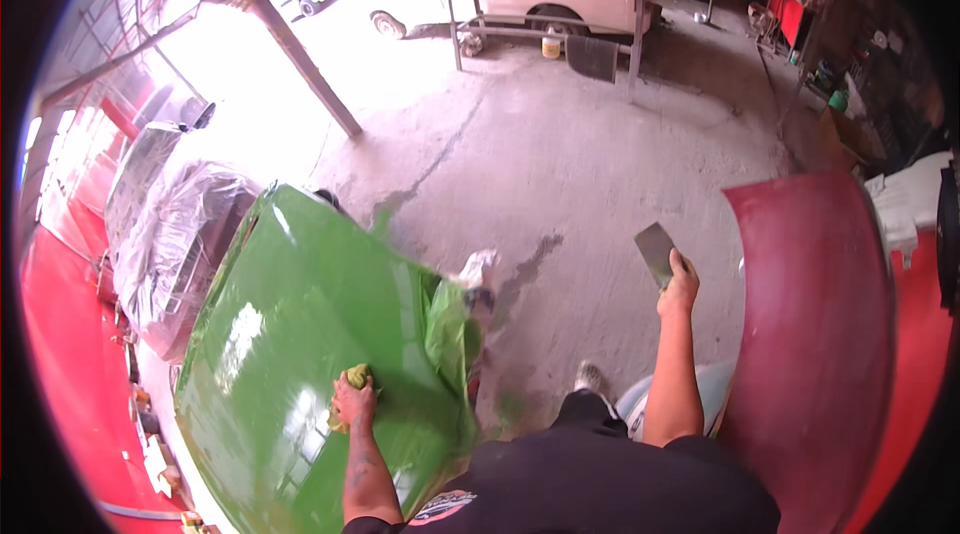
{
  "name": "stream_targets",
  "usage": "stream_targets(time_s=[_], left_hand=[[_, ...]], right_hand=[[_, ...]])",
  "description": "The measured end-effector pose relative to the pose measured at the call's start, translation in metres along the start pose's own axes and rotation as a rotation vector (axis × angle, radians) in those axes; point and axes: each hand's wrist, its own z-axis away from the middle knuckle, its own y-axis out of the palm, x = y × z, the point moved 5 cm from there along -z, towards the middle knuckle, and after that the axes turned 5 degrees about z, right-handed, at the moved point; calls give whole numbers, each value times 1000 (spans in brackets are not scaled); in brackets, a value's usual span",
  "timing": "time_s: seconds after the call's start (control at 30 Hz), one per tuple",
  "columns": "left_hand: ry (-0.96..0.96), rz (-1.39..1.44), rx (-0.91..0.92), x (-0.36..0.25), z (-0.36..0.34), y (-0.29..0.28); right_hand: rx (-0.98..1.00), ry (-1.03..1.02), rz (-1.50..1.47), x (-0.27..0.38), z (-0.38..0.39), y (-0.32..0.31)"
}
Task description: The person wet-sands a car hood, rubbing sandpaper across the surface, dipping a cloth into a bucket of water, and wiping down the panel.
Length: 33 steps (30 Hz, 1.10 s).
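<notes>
One crumpled yellow-green wad point(358, 374), material unclear, lies against one smooth, glossy, gently curved green panel point(300, 304), near its middle. Left hand point(354, 402): forearm extended forward, back of hand up, fingers clenched around the wad. Right hand point(680, 288): arm reaching forward, well apart from the panel, fingers gripping the lower end of one thin, flat, grey rectangular sheet point(653, 249), tilted. One curved dark-red panel point(815, 334) stands right of that arm. Floor point(590, 159): grey concrete, stained.
</notes>
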Motion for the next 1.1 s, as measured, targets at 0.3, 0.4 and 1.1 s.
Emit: stream_targets(time_s=[0.3, 0.4, 1.1], left_hand=[[-378, -53, -91, -53, -3, 15], [-455, -106, -123, -46, -13, 27], [-672, 38, -188, -122, -169, 29]], right_hand=[[130, 54, 158, -1, -96, 75], [244, 311, 114, -12, -97, 102], [267, 162, 985, -96, -419, 256]])
